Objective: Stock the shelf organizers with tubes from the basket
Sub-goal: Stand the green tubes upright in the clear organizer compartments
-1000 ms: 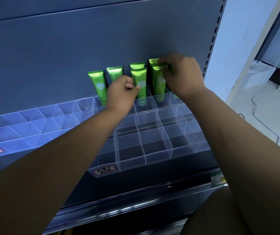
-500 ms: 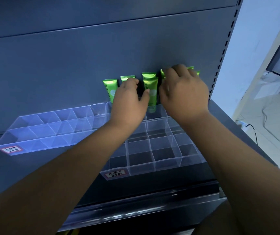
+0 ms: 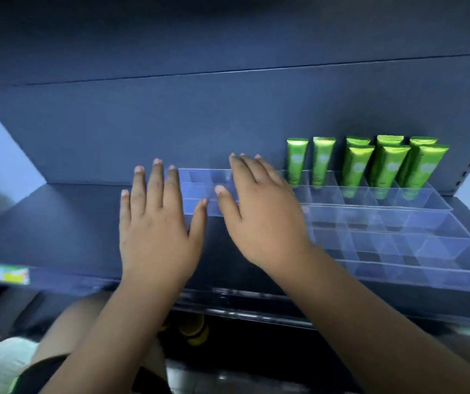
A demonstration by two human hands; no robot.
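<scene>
- left hand: flat, fingers spread, empty, over shelf
- clear organizer: partly behind both hands, blurred, contents unclear
- right hand: fingers straight, empty; contact unclear
- green tubes: upright in back cells of right organizer; probably light, squashy, slick, so pinch mid-body
- basket not in view

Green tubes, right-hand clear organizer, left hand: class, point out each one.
Green tubes (image 3: 297, 162): head view, body of the leftmost tube.
Right-hand clear organizer (image 3: 432, 223): head view, wall of an empty row.
Left hand (image 3: 157, 231): head view, back of the hand.
</scene>
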